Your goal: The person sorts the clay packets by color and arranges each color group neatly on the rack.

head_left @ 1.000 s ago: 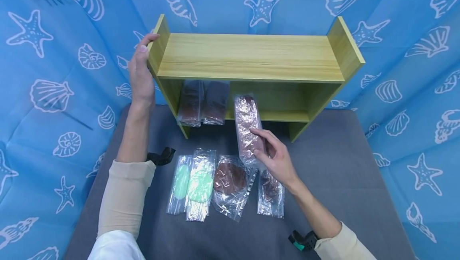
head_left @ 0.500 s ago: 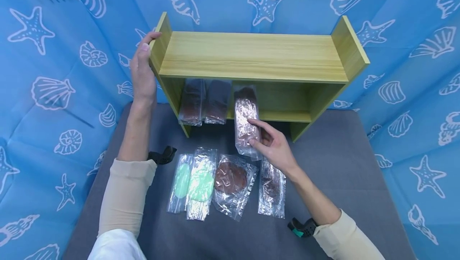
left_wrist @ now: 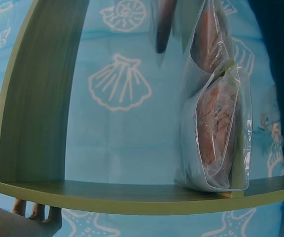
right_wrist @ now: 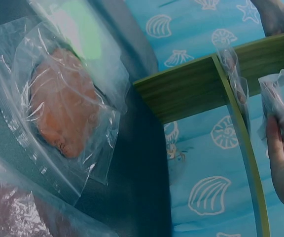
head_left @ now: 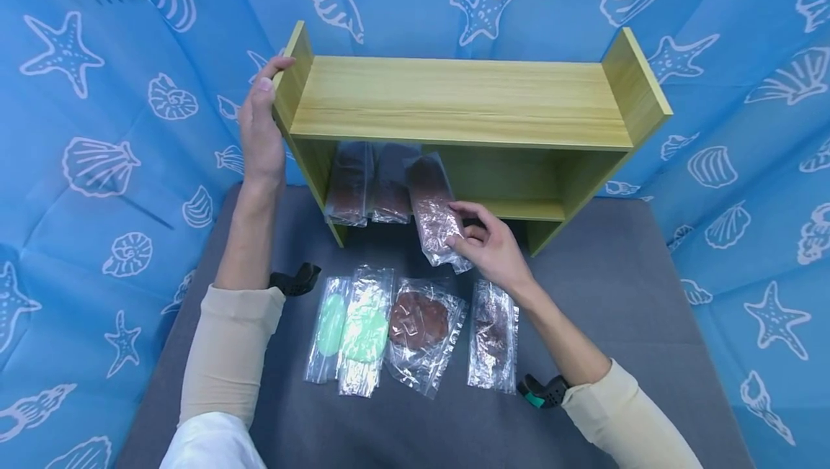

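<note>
Four bagged items [head_left: 415,328] lie nearest on the table [head_left: 603,325]; beyond, the right hand [head_left: 489,246] pinches a brown packet [head_left: 436,218] half inside the shelf [head_left: 454,105]; left hand [head_left: 259,130] grips its side; next, likely, stand it upright beside two packets [head_left: 369,184].

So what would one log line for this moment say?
left hand: grips shelf side | right hand: holds brown packet at lower shelf

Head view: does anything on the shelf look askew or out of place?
Only the clear bag of brown pieces pinched by the right hand: it leans left against the two upright bags in the green wooden shelf, half out.
</note>
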{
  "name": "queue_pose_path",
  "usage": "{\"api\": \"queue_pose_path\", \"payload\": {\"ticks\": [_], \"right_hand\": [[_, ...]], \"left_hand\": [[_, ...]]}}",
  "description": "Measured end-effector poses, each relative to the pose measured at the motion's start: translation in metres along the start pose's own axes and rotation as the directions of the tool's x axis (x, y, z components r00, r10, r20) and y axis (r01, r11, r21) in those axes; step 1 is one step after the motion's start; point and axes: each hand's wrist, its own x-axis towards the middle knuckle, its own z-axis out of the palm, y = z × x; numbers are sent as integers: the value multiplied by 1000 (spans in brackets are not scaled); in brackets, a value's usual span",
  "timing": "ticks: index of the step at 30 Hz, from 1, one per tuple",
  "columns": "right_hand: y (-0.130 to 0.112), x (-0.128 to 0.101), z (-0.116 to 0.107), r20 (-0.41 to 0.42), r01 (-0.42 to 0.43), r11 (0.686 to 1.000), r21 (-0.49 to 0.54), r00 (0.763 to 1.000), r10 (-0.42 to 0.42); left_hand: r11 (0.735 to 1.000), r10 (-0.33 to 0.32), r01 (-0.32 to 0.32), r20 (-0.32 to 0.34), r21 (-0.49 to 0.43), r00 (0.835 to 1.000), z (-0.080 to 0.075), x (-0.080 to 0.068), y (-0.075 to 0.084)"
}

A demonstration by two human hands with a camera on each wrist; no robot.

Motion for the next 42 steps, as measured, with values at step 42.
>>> {"api": "queue_pose_path", "payload": {"ticks": [42], "right_hand": [[11,48,15,-300,-99,964,-247,954,21]], "left_hand": [[1000,10,-10,5,21,1000,6,-5,15]]}}
